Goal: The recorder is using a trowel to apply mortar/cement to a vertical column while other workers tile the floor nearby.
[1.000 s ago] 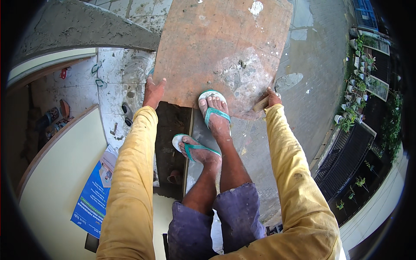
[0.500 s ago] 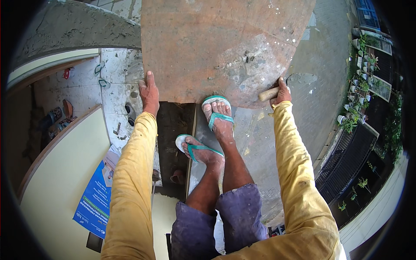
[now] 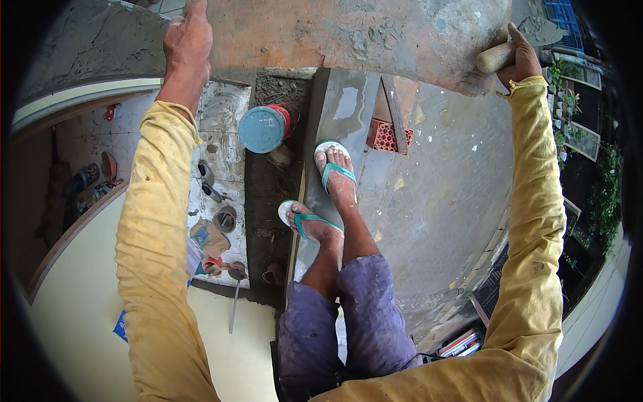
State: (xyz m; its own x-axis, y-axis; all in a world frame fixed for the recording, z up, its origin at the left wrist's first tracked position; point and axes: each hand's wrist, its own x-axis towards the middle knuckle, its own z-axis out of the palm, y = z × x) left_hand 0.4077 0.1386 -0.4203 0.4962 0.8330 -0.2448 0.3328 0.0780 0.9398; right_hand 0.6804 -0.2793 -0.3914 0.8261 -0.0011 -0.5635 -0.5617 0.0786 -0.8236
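A reddish-brown plywood board (image 3: 295,33), smeared with grey mortar, spans the top of the view between my hands. My left hand (image 3: 187,50) is closed on its left edge, the thumb pointing up. At the board's right corner my right hand (image 3: 524,61) is closed round a trowel. The trowel's wooden handle (image 3: 495,58) sticks out to the left over the board, and its mortar-coated blade (image 3: 540,31) shows beyond the fingers. My right hand is also against the board's edge, its fingers underneath hidden.
My feet, in flip-flops (image 3: 338,173), stand on a narrow grey ledge (image 3: 311,194) beside a dark trench (image 3: 261,221). A bucket with a blue-grey top (image 3: 262,129) stands left. A red perforated block (image 3: 388,137) lies to the right. Paved ground (image 3: 455,181) stretches below.
Both hands have moved up and apart with the board, the left going left and the right going right. The bucket and the red block have come into view beneath it.
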